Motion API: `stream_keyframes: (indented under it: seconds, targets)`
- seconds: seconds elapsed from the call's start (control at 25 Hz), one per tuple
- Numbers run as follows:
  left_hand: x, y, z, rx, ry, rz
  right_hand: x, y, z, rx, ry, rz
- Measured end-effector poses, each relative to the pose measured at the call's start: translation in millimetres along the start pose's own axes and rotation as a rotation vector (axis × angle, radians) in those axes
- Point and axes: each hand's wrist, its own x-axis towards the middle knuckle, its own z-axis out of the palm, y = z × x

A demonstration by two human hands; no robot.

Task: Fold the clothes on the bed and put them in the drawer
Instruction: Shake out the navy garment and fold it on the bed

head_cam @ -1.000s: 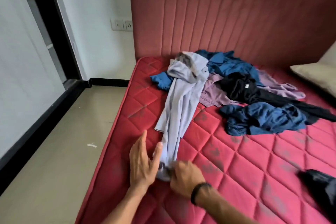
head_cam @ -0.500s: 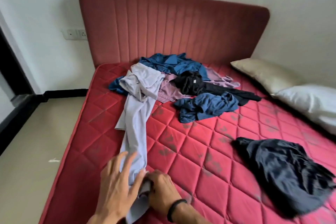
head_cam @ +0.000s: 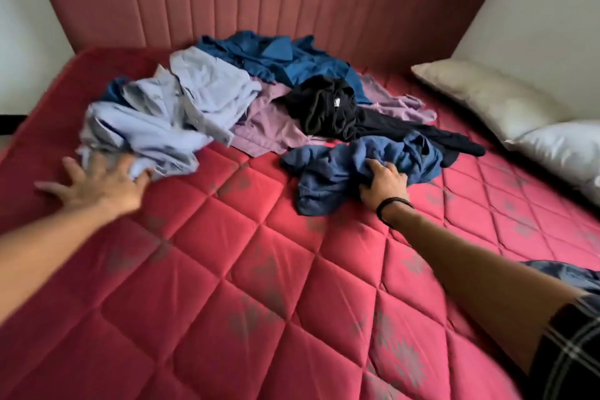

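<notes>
Head view | right hand (head_cam: 383,183) curls its fingers into crumpled dark blue cotton garment (head_cam: 360,169) near pile middle, probably to pull it out for folding | left hand (head_cam: 97,183), fingers spread, touches rumpled light blue shirt (head_cam: 168,117) on red quilted mattress (head_cam: 227,269) | drawer not visible

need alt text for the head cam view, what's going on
A person's right hand grips a crumpled blue garment on a red quilted mattress while the left hand, fingers spread, touches a light blue shirt. More unfolded clothes lie behind, two pillows at right.
</notes>
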Motion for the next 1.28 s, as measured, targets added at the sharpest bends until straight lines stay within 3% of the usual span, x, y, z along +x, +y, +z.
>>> stream_keyframes:
  seconds: [0.08,0.16,0.24,0.32,0.4,0.48,0.56,0.68,0.76,0.92,1.0,1.08,1.16,1.28]
  targets:
    - [26.7,-19.2,8.2,-0.145,0.114,-0.068,-6.0,19.7,16.0,0.196,0.087,-0.070]
    - [-7.0,-14.4,12.4,-0.320,0.273,0.012,-31.9,24.6,17.4,0.494,0.205,-0.037]
    - [-78.3,0.9,-0.9,-0.422,0.450,0.149,-65.1,20.7,3.4,0.699,0.136,0.033]
    - [-145.9,10.6,-20.4,-0.480,0.364,0.307,-100.7,12.3,-24.4,0.757,-0.020,-0.056]
    - [-204.1,20.1,-33.9,-0.532,0.159,0.319,-130.2,-5.5,-71.8,0.807,-0.157,-0.166]
    - [-260.0,43.1,-58.6,-0.579,0.002,0.398,-151.5,-26.2,-130.7,0.743,-0.243,-0.322]
    - [-308.9,77.2,-107.8,-0.752,-0.069,0.610,-168.1,-51.8,-196.7,0.577,-0.304,-0.529]
    - [-346.2,124.9,-209.0,-0.967,-0.173,0.750,-190.7,-86.9,-292.3,0.305,-0.231,-0.754]
    - [-359.8,132.5,-266.6,-0.959,-0.075,0.776,-211.8,-105.1,-357.5,0.176,-0.101,-0.799]
    - [-366.7,94.4,-355.8,-1.017,0.304,0.737,-244.1,-117.5,-463.2,-0.195,-0.027,-0.779]
    - [-369.6,78.5,-399.2,-1.041,0.404,0.718,-257.9,-127.5,-500.4,-0.321,-0.060,-0.731]
    - [-376.0,70.7,-436.5,-1.075,0.429,0.693,-267.8,-134.4,-529.2,-0.220,-0.120,-0.669]
    - [-381.1,63.3,-463.9,-1.110,0.488,0.604,-273.6,-139.7,-550.2,0.044,-0.148,-0.597]
    - [-361.1,42.0,-483.6,-1.169,0.596,0.322,-267.3,-139.4,-556.0,0.254,-0.093,-0.574]
